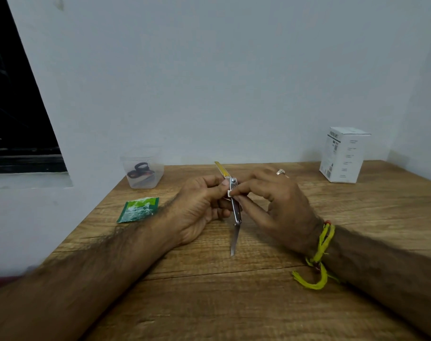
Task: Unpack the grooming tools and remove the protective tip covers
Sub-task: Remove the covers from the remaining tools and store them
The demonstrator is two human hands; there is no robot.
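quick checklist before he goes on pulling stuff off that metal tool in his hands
1. Tool held firmly: ok. The left hand and right hand both pinch the metal tool near its middle.
2. Lower blade clear of skin: ok. It points down toward the table, away from the fingers.
3. Small white piece at the pivot gripped: cannot tell, the fingertips hide most of it.
4. Yellow-tinted upper end uncovered: cannot tell whether that is a cover or a coating.
5. Space clear nearby: ok. The green sachet, clear container and white box sit well apart.
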